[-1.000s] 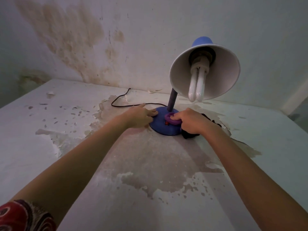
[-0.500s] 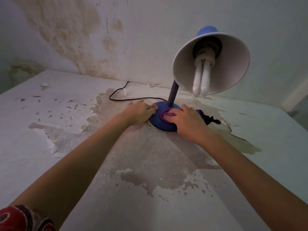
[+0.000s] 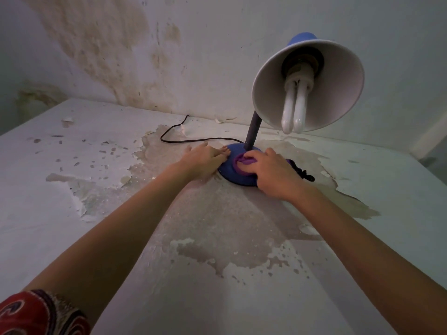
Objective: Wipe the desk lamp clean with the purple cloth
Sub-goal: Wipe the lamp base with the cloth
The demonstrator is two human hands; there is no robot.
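Note:
A blue desk lamp stands on the peeling white table, its round base in front of me and its white-lined shade with a folded tube bulb tipped toward me. My right hand presses the purple cloth onto the top of the base, fingers curled over it. Most of the cloth is hidden under the hand. My left hand lies flat at the base's left rim, fingertips touching it.
The lamp's black cord loops left and back toward the stained wall. A dark cloth edge or cord bundle lies just right of my right hand. The table has flaking paint and ends at the right.
My right hand with the cloth has slid across the top of the base toward the stem. The left hand stays at the rim. My head has come closer.

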